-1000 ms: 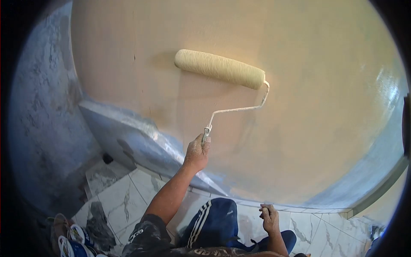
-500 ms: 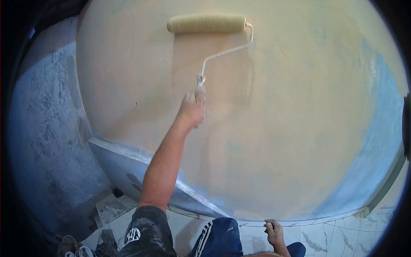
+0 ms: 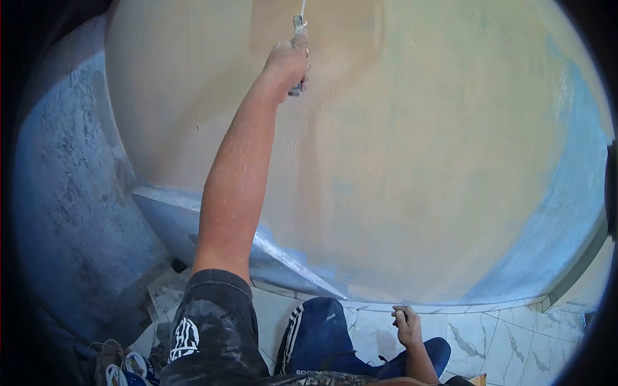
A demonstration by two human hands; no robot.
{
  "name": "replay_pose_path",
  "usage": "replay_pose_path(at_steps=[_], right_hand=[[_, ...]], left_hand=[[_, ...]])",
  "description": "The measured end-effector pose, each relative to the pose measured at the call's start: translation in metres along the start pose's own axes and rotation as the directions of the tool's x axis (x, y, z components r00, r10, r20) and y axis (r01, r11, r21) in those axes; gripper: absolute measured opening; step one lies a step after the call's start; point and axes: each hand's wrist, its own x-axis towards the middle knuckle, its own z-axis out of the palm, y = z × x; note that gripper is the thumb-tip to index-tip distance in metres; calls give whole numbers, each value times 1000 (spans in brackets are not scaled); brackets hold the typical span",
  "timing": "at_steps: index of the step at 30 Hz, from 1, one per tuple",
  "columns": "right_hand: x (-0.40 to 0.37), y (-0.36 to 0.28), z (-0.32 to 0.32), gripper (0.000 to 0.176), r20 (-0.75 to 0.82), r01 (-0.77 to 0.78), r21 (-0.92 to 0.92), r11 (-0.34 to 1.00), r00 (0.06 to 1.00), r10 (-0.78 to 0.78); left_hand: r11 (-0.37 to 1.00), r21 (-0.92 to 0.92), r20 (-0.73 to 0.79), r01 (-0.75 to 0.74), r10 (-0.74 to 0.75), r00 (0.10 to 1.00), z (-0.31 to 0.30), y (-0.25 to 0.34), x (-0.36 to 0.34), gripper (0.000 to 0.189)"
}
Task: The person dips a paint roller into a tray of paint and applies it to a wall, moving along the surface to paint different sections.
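My left hand (image 3: pixel 288 64) grips a paint roller handle (image 3: pixel 298 26), arm stretched up along the wall (image 3: pixel 412 161). Only the handle and a short length of pale wire frame show; the roller's sleeve lies beyond the top edge of the view. Beige paint covers most of the wall, with a darker shadow patch near the hand. Low at the right, my right hand (image 3: pixel 408 327) hovers by my knee, fingers curled in and smeared with paint. Nothing is visible in it.
A blue unpainted strip (image 3: pixel 541 225) borders the beige on the right. On the left stands a patchy blue-grey wall (image 3: pixel 77 174), and a sloping ledge (image 3: pixel 283 253) runs along the wall's foot. Marbled tiles (image 3: pixel 470 344) cover the floor. Shoes (image 3: pixel 132 370) sit at lower left.
My left hand has pushed the roller upward, and its sleeve has left the view at the top. My right hand appears slightly higher, its fingers still curled.
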Motion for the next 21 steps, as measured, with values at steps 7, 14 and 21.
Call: replay_pose_path(at_steps=[7, 14, 21], right_hand=[[0, 6, -4, 32, 31, 15, 17, 1000, 999, -15], [2, 5, -5, 34, 46, -3, 11, 1000, 999, 3], [-4, -2, -2, 33, 68, -1, 3, 1000, 998, 0]], left_hand=[[993, 70, -23, 96, -95, 995, 26, -88, -78, 50], [1000, -1, -6, 2, -2, 1000, 57, -232, -152, 43], [989, 69, 6, 131, -132, 991, 82, -303, -260, 42]])
